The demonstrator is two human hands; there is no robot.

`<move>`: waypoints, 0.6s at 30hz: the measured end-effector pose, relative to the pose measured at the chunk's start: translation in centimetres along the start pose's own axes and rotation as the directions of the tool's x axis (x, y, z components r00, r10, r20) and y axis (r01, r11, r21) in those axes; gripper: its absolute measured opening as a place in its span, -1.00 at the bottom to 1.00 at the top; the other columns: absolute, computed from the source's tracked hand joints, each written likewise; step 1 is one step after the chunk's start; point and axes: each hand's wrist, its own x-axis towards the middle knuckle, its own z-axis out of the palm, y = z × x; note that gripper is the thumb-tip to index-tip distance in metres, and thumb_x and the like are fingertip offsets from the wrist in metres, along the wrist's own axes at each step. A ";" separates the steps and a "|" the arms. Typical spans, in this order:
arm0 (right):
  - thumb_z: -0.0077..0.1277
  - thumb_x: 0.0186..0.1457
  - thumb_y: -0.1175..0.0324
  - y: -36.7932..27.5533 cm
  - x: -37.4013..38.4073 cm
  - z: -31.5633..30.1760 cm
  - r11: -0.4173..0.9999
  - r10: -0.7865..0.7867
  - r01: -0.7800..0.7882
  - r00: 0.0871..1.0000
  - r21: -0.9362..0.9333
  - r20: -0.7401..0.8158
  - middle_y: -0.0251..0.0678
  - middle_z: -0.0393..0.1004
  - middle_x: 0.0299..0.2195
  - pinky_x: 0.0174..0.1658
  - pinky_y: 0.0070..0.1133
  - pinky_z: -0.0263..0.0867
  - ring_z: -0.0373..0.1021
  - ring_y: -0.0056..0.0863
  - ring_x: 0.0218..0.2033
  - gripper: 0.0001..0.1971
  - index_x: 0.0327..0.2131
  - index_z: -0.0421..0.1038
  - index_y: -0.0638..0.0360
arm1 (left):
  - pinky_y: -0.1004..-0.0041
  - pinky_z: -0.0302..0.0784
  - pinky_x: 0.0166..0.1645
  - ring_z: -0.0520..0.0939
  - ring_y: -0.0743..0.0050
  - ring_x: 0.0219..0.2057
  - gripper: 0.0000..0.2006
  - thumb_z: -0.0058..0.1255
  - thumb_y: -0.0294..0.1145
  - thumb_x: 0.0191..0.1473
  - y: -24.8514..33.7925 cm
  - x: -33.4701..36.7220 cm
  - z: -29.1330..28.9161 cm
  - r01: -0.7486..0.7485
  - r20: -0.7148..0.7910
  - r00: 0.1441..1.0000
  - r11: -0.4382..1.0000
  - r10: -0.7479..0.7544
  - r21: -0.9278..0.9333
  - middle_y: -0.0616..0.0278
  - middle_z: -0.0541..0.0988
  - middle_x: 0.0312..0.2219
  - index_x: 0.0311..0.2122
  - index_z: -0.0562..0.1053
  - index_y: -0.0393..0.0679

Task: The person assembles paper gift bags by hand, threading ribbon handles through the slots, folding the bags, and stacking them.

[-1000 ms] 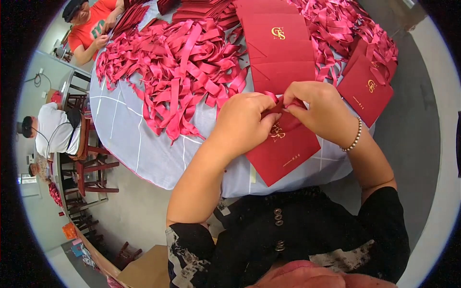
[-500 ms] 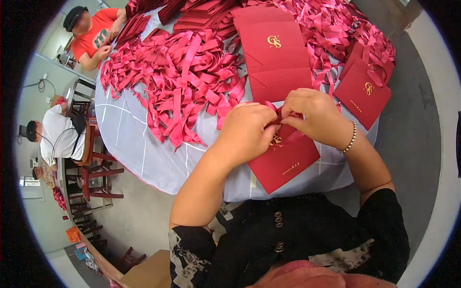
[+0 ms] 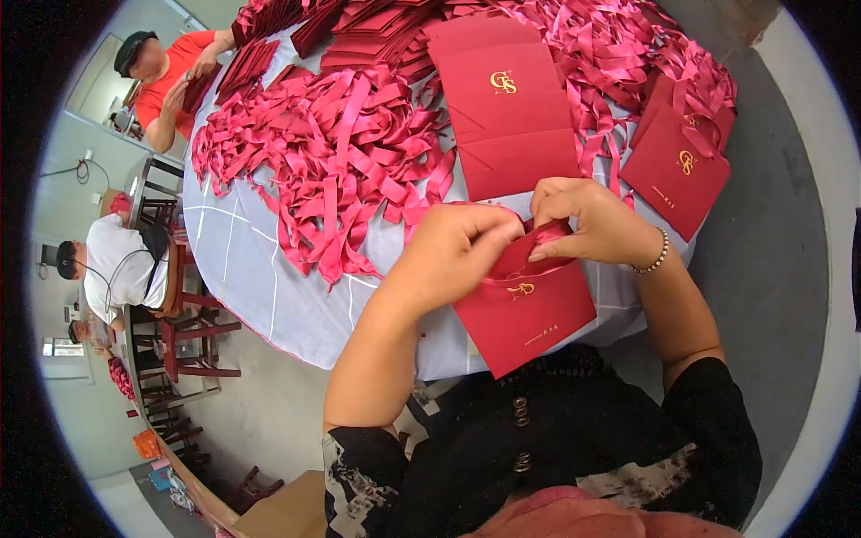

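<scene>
Over the table's [image 3: 242, 255] near edge, the left hand [image 3: 459, 249] and right hand [image 3: 592, 224] are apparently working at the bag's [image 3: 538, 316] open mouth, fingers sitting curled there, exact grip hidden, the next move calling for a steady far rim

Ribbon heap [image 3: 314, 157] crowds far-left of held red bag [image 3: 531, 314]; flat red stack [image 3: 507, 112] blocks beyond; near-left tablecloth [image 3: 260, 287] open.

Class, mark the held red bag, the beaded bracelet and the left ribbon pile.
Held red bag [image 3: 531, 317], head view: front panel.
Beaded bracelet [image 3: 665, 248], head view: outer beads.
Left ribbon pile [image 3: 330, 160], head view: middle.
</scene>
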 end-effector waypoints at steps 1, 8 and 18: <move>0.39 -0.20 0.45 0.0 0.0 0.1 1.000 -0.006 0.006 1.000 0.020 -0.007 -0.28 0.45 -0.43 -0.24 -0.54 0.32 0.40 -0.41 -0.33 -0.74 -0.45 0.47 0.30 | 0.53 0.51 -0.16 0.60 0.62 -0.28 -0.88 0.02 -0.55 0.17 -0.1 0.1 -0.4 0.122 0.019 0.993 0.985 -0.120 -0.121 0.24 0.64 -0.36 -0.24 0.57 -0.32; 0.40 -0.23 0.38 -0.3 0.1 0.5 0.988 -0.124 0.124 0.992 0.096 -0.008 -0.22 0.47 -0.44 -0.27 -0.51 0.36 0.45 -0.34 -0.37 -0.68 -0.42 0.49 0.33 | 0.47 0.47 -0.32 0.59 0.51 -0.43 -0.89 0.08 -0.58 0.03 -1.0 0.4 -0.6 -0.033 0.177 0.982 0.989 0.059 -0.146 0.22 0.61 -0.46 -0.29 0.55 -0.31; 0.28 -0.02 0.35 0.7 0.0 0.1 0.938 -0.199 0.187 0.980 0.291 0.009 -0.30 0.40 -0.53 -0.38 -0.56 0.25 0.34 -0.53 -0.48 -0.67 -0.59 0.32 0.32 | 0.39 0.49 -0.28 0.60 0.19 -0.41 -0.91 0.14 -0.60 -0.06 -1.5 0.9 -2.0 -0.380 0.261 0.911 0.896 0.320 0.228 0.11 0.54 -0.49 -0.38 0.50 -0.26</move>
